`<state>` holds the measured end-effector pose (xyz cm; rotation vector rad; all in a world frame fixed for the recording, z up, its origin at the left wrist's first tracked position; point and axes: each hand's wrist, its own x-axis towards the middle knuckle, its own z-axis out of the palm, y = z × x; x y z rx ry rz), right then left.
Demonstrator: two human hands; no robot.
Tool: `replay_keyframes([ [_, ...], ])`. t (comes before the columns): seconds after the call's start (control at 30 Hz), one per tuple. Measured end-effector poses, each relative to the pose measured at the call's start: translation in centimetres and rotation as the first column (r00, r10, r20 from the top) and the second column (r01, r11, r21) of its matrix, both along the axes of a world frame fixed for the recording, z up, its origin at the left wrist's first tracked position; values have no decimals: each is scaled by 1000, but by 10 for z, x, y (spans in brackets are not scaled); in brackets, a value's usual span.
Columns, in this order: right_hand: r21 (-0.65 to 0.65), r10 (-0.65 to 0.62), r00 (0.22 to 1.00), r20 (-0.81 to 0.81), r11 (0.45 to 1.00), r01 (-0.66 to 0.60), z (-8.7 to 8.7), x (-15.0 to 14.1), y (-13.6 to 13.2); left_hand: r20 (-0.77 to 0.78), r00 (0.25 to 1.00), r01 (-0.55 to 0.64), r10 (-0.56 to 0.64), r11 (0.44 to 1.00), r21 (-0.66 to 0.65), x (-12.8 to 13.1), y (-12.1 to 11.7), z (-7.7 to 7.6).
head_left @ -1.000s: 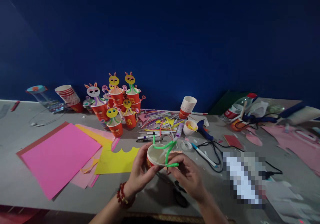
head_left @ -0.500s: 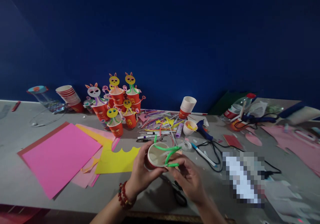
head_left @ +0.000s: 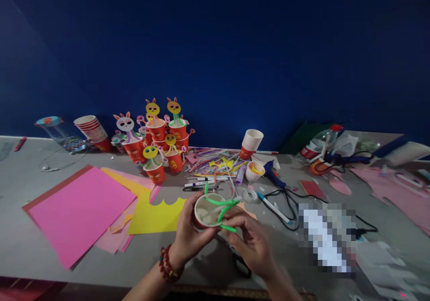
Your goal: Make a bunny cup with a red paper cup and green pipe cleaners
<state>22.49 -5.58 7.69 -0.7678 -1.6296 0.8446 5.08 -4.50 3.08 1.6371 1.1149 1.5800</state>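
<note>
A red-and-white paper cup (head_left: 200, 211) is tilted with its mouth toward me, low in the middle of the head view. My left hand (head_left: 188, 229) wraps round its left side. Green pipe cleaners (head_left: 222, 201) are bent over the rim, and one end sticks out past the cup's right side. My right hand (head_left: 250, 238) is closed, with thumb and fingers pinching a green pipe cleaner near the rim; its fingertips are partly hidden. Below the hands, a black scissor handle (head_left: 242, 266) lies on the table.
Decorated cups with paper animal heads (head_left: 154, 173) stand at the back left. Pink paper (head_left: 83, 211) and yellow paper (head_left: 154, 218) lie left of my hands. Several loose pipe cleaners (head_left: 211, 162) are heaped behind. A blue glue gun (head_left: 274, 175) and its cord lie right.
The cup and both hands have shifted slightly left. The green pipe cleaner's end by my right hand now slants further down. My left hand keeps its hold.
</note>
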Motion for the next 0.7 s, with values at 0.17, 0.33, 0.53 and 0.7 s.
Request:
replay_keyframes([
  [0.17,54,-27,994,109,998,21,5,3,2,41,999,2,0,999,-48,0,1,-2],
  [0.33,115,-70,978,195,992,48,6,3,-1,67,998,7,-6,1000,-27,2,3,0],
  [0.53,221,-163,934,318,971,94,3,49,18,100,995,28,-24,999,-30,-1,7,0],
  [0.7,205,-527,402,749,761,615,-18,153,93,136,989,59,-52,997,-55,-1,8,-4],
])
